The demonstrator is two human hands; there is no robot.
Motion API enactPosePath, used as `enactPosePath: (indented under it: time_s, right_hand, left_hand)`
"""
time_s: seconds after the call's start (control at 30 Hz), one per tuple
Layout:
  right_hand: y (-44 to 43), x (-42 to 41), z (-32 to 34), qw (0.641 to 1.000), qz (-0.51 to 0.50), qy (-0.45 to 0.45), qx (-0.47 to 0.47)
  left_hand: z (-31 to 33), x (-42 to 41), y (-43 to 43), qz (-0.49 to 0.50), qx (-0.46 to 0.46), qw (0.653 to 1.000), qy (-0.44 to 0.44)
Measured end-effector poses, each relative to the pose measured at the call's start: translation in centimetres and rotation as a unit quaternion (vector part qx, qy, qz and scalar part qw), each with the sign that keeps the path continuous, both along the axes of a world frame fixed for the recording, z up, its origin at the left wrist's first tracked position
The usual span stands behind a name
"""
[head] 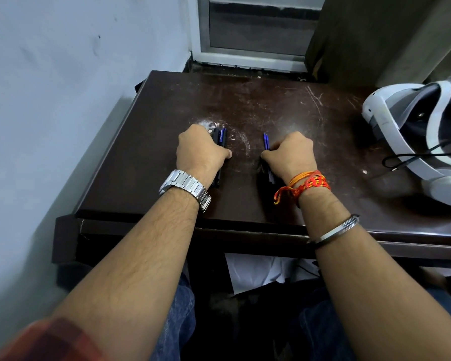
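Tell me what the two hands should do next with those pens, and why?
Probably slide the two bunches together. The left hand grips a bunch of black and blue plastic pens, the right hand grips a bunch of blue plastic pens; both rest on the scratched dark brown table, roughly parallel, with bare tabletop between them.

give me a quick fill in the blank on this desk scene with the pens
1. The silver wristwatch sits on the ____ wrist.
2. The left hand grips the left pen bundle and the right hand grips the right pen bundle; both bundles rest on the ____.
3. The white VR headset lies to the ____ of the right hand.
4. The red-orange thread band is tied round the ____ wrist.
Missing words: left; table; right; right.
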State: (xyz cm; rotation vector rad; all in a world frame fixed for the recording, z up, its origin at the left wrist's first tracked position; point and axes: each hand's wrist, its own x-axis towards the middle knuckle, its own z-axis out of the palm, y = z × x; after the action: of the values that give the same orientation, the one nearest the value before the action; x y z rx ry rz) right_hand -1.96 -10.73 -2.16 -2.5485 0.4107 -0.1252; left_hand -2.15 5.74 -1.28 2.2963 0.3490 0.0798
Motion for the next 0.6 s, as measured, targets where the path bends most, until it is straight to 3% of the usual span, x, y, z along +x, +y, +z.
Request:
enactPosePath:
  time_s: [0.6]
  right_hand:
    - [-0.22, 0.19, -0.42, 1.000, 0.001, -0.024, 0.011]
  left_hand:
    - [-0.30, 0.23, 0.01, 0.003, 0.005, 1.000, -0.005]
